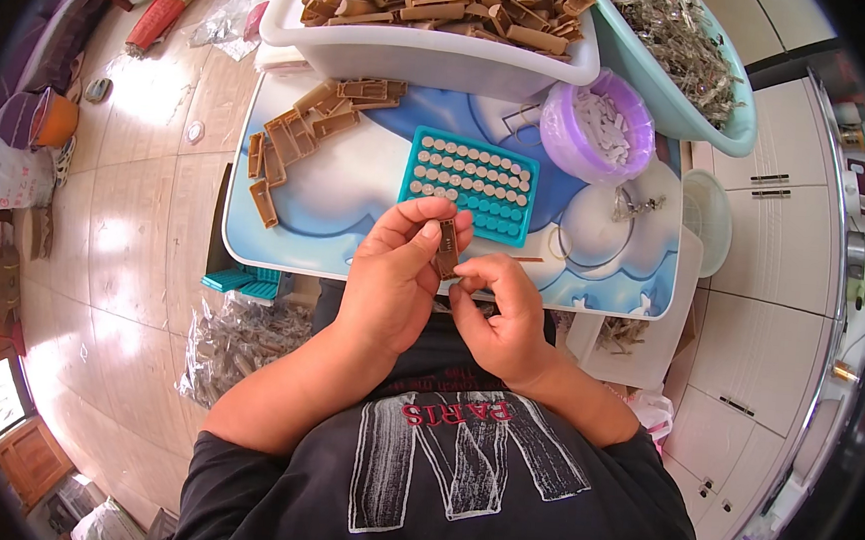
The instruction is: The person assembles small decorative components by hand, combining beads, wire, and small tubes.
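Note:
Close to my body, above the near edge of the table [591, 291], I hold a small brown plastic casing, long and hollow [447, 249]. My left hand [393, 267] grips its upper part between thumb and fingers. At its lower end, the fingertips of my right hand [498, 310] are pinched together against it; whether they hold a smaller part there is hidden. Just beyond my hands lies a teal tray [533, 182] with rows of small whitish round pieces; some near slots hold none. Several similar brown casings [291, 138] form a curved line at the table's left.
A white bin [427, 59] heaped with brown casings stands at the back. Right of it are a pale teal basin [747, 111] of metallic-looking parts and a purple bowl [559, 136] of white pieces. Small metal parts [638, 204] lie near the bowl. A filled clear bag [242, 347] sits lower left.

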Motion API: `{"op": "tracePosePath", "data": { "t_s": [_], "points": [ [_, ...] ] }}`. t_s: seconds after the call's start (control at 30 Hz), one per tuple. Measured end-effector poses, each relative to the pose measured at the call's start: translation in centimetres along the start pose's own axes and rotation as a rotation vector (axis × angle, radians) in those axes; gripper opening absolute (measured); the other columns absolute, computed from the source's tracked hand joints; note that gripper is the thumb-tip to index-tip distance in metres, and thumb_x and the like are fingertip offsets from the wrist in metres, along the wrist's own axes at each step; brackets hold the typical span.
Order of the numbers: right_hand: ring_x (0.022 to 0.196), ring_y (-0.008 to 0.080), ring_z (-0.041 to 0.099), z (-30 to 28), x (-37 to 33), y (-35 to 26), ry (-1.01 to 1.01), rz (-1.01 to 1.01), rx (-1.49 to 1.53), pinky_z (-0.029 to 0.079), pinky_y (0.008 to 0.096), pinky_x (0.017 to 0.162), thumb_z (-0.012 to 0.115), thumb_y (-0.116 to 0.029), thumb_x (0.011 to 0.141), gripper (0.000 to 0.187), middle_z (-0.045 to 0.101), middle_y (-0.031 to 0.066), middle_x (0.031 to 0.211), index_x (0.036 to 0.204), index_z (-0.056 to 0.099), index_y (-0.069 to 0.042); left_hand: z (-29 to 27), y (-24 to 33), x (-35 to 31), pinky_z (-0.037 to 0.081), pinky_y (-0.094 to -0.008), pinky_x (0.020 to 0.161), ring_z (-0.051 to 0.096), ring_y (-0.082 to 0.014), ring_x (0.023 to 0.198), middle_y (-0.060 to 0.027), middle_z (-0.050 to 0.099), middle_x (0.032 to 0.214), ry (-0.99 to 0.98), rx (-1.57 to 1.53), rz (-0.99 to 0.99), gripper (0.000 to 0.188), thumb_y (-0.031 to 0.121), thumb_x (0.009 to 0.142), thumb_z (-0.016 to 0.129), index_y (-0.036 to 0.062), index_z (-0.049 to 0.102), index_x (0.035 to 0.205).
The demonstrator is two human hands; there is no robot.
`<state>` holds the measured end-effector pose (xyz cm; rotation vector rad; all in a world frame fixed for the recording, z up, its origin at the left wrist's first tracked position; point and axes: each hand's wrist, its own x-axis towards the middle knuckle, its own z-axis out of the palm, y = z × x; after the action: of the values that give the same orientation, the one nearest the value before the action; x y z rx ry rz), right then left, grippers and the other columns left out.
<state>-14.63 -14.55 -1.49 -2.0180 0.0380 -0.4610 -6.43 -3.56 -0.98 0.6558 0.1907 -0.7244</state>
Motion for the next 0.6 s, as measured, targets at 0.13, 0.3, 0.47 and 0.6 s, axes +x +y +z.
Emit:
{"op": "tracePosePath", "data": {
  "t_s": [0.13,0.3,0.47,0.6],
  "points": [
    [0.068,0.0254,0.057,0.3,-0.5,0.3,0.060,0.136,0.134,0.043,0.0353,0.060,0.064,0.006,0.069,0.028,0.056,0.0079,0.073,0.094,0.054,-0.004,0.1,0.1,0.0,0.046,-0.0321,0.092,0.056,-0.0204,0.104,-0.0098,0.056,0.107,0.015,0.017,0.004,0.016,0.001,0.093,0.045,-0.0003,0.051,0.108],
    [0.069,0.0266,0.058,-0.2,0.4,0.5,-0.001,-0.085,-0.108,0.043,0.0364,0.061,0.067,0.003,0.068,0.029,0.058,0.0075,0.075,0.092,0.054,-0.005,-0.1,0.0,0.2,0.045,-0.0356,0.096,0.056,-0.0230,0.107,-0.0122,0.056,0.109,0.036,0.029,0.018,0.016,0.000,0.092,0.045,-0.0004,0.053,0.106],
    [0.068,0.0256,0.058,-0.2,1.0,0.1,0.041,-0.251,-0.304,0.043,0.0377,0.062,0.069,0.002,0.064,0.028,0.059,0.0059,0.074,0.087,0.055,-0.007,-0.1,-0.1,0.2,0.045,-0.0358,0.097,0.056,-0.0234,0.107,-0.0130,0.056,0.109,0.049,0.028,0.022,0.016,0.000,0.092,0.045,-0.0011,0.052,0.107],
    [0.066,0.0281,0.056,-0.3,0.9,0.0,0.042,-0.256,-0.296,0.040,0.0366,0.059,0.067,0.007,0.064,0.028,0.058,0.0094,0.076,0.085,0.054,-0.006,0.1,-0.2,0.1,0.047,-0.0303,0.090,0.057,-0.0200,0.102,-0.0116,0.056,0.108,0.060,0.040,0.046,0.016,0.000,0.093,0.046,-0.0012,0.052,0.107]
  ]
}}
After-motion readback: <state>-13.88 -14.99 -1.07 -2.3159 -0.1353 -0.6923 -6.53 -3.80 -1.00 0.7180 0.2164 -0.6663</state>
